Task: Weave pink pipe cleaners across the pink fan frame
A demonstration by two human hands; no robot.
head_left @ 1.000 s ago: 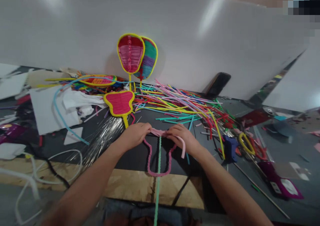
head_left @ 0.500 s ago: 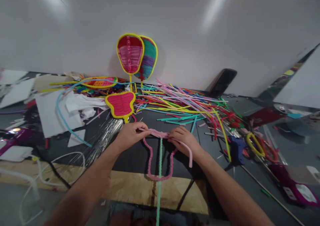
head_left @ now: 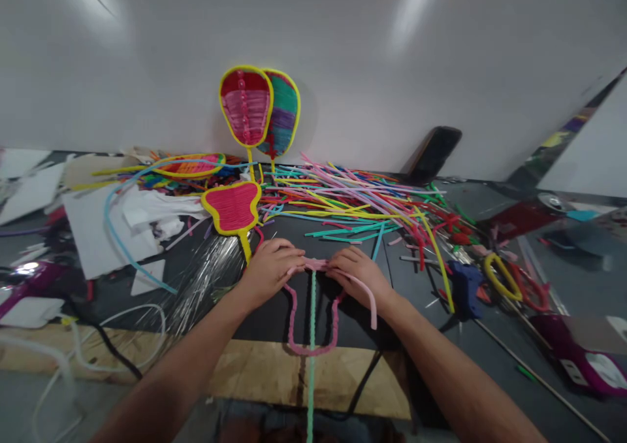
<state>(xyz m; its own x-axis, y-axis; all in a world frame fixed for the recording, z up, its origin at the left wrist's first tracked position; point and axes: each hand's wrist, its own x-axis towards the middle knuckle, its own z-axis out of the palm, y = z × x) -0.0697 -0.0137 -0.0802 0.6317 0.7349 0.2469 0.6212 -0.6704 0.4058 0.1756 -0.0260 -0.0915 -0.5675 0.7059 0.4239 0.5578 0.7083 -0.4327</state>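
My left hand (head_left: pixel 272 268) is closed over the left part of a light pink pipe cleaner (head_left: pixel 316 264). My right hand (head_left: pixel 361 274) pinches the same strip farther right, and its loose end droops past the knuckles. Below hangs a dark pink twisted pipe-cleaner outline (head_left: pixel 313 351), rounded at the bottom, its upper sides hidden by my hands. A mint green twisted stem (head_left: pixel 312 377) runs down its middle towards me from the pink strip. Left of my hands lies a pink fan shape edged in yellow (head_left: pixel 231 208).
Loose pipe cleaners (head_left: pixel 343 198) are heaped at the back. Two yellow-rimmed fan shapes (head_left: pixel 247 106) lean on the wall near a phone (head_left: pixel 434 155). Scissors (head_left: pixel 502 276), a blue-handled tool (head_left: pixel 465 289) and a purple glue gun (head_left: pixel 573 351) lie right; white paper (head_left: pixel 105 224) lies left.
The fingers of my left hand have shifted right and folded down over the pink pipe cleaner, narrowing the gap between my hands. My right hand keeps its grip. The view has shifted slightly.
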